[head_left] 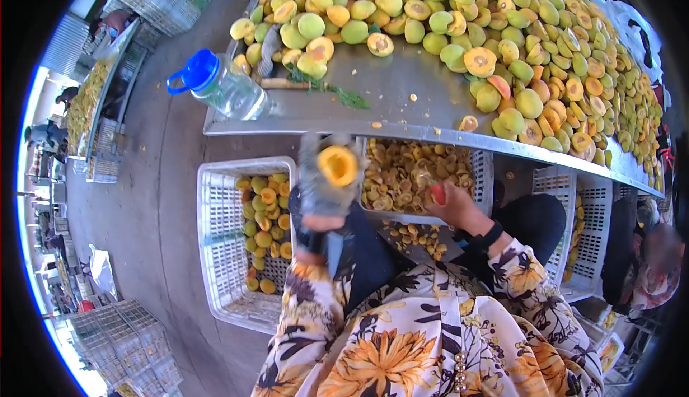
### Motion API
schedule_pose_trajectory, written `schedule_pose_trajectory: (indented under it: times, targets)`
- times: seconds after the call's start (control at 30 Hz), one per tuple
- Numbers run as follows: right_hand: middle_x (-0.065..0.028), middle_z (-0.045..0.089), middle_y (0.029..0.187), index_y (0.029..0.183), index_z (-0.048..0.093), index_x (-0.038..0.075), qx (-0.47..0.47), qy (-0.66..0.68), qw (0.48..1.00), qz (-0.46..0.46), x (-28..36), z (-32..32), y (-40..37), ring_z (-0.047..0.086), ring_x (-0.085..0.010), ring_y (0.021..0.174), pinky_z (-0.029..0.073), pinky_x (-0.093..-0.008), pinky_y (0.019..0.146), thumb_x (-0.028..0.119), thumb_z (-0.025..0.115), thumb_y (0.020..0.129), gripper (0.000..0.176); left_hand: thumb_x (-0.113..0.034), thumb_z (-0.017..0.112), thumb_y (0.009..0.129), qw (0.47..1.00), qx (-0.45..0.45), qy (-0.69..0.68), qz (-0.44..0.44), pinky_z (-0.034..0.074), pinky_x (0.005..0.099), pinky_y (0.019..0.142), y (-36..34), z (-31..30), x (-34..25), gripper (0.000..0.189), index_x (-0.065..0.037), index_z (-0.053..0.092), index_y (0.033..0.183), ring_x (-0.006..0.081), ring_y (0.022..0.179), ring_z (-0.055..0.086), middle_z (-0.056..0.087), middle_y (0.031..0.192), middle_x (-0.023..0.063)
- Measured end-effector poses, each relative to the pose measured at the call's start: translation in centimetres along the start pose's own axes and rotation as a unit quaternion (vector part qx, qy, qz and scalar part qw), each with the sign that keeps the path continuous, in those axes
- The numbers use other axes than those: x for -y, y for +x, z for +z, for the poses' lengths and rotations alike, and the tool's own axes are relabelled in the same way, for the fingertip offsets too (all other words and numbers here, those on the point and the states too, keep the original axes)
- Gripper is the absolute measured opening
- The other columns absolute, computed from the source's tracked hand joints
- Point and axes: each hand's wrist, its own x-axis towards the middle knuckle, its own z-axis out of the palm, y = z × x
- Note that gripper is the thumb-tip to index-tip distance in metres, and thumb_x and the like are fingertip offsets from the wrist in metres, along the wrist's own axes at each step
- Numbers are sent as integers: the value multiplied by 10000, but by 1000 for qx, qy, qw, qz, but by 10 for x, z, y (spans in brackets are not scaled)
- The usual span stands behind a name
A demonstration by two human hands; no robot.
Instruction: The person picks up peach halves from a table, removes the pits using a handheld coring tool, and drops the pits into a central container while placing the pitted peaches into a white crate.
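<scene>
**A:** What is the left hand up to?

**B:** The left hand (321,207), gloved and blurred, is closed round a halved fruit (337,166). The cut face points at the camera, orange with a hollow in the middle. The fruit sits just below the table edge, between the crate and the tray.

**A:** And the other one?

**B:** The right hand (453,207) is at three o'clock from the left. Its fingers are curled around a small red object (437,194), which is too small to identify. The hand is at the near rim of a white tray (482,174) filled with yellow-brown bits.

**A:** What lies further out?

**B:** At nine o'clock from the left hand stands a white crate (215,203) holding orange halves (267,217). At twelve o'clock is the metal table (402,81), with green-yellow fruit (502,31) heaped across its far side, some of it cut open.

**A:** Anything else on it?

**B:** At eleven o'clock a clear bottle (219,85) with a blue cap lies on its side at the table corner. A leafy sprig (330,90) lies just beside it. At four o'clock, by the edge of the view, is another person (649,268), blurred.
</scene>
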Motion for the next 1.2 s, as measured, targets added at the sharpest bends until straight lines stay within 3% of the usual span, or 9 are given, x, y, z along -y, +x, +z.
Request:
schedule_pose_trajectory:
  times: [0.17, 0.27, 0.37, 0.57, 0.73, 0.87, 0.93, 1.03, 1.2]
  targets:
    - [-263, 574, 886, 1080, 410, -26, 18, -8, 995, 96, 9, -7, -3, 566, -406, 854, 454, -426, 750, 291, 630, 716, 531, -251, 549, 862, 926, -177, 251, 219, 531, 312, 679, -57, -101, -82, 250, -74, 593, 1032, 265, 784, 608, 619, 950, 101]
    - [-262, 578, 865, 1092, 410, -20, 32, 33, 997, 58, -2, 4, -2, 566, -412, 848, 455, -424, 745, 263, 615, 723, 508, -303, 653, 765, 332, -232, 883, 238, 454, 343, 801, -58, -91, -118, 323, -71, 630, 989, 279, 907, 574, 615, 994, 107]
    - [-252, 579, 784, 1063, 433, -15, 26, 45, 998, 42, 1, 12, -4, 566, -422, 787, 456, -435, 696, 218, 609, 720, 450, -310, 651, 742, 508, -191, 801, 252, 437, 389, 820, -6, -48, -123, 324, -121, 626, 1004, 311, 954, 557, 601, 1028, 131]
    - [-239, 563, 730, 1080, 457, 9, -35, 68, 994, -81, 13, 10, -19, 569, -396, 687, 449, -423, 573, 172, 612, 754, 396, -444, 627, 723, 266, -149, 940, 154, 464, 416, 766, 148, 23, -100, 527, -137, 531, 1142, 313, 905, 586, 599, 999, 175]
    - [-200, 582, 758, 1169, 446, 66, -60, 56, 991, -101, 24, -10, -30, 586, -362, 695, 463, -420, 593, 153, 612, 770, 441, -467, 666, 682, 200, -154, 967, 37, 476, 398, 787, 192, 22, -84, 674, -124, 450, 1220, 279, 940, 591, 604, 1025, 139]
    - [-206, 593, 806, 1218, 409, 73, -89, 93, 988, -83, 22, -14, -31, 588, -373, 719, 473, -408, 629, 156, 616, 771, 500, -320, 682, 688, 286, -176, 941, 36, 501, 369, 746, 175, 18, -85, 581, -132, 465, 1194, 255, 924, 599, 591, 1026, 111]
    - [-199, 593, 797, 1217, 394, 52, -163, 133, 975, -76, 37, -20, -26, 583, -388, 715, 471, -403, 625, 141, 624, 766, 514, -296, 630, 747, 762, -31, 616, 200, 512, 314, 685, 155, 0, -83, 486, -111, 479, 1170, 221, 888, 600, 586, 1021, 89]
    - [-197, 588, 781, 1170, 402, 31, -176, 162, 965, -103, 58, -35, -17, 579, -394, 700, 466, -401, 614, 132, 632, 760, 481, -346, 535, 832, 940, 83, 314, 101, 512, 277, 627, 91, 39, -65, 427, -90, 473, 1168, 206, 842, 597, 577, 1017, 77]
    - [-173, 576, 758, 1069, 463, 6, -183, 177, 952, -170, 87, -48, -12, 573, -336, 653, 457, -350, 592, 110, 665, 743, 398, -442, 467, 870, 989, 110, 64, -78, 529, 320, 646, 47, 43, -18, 437, -93, 487, 1132, 253, 907, 587, 583, 1025, 125]
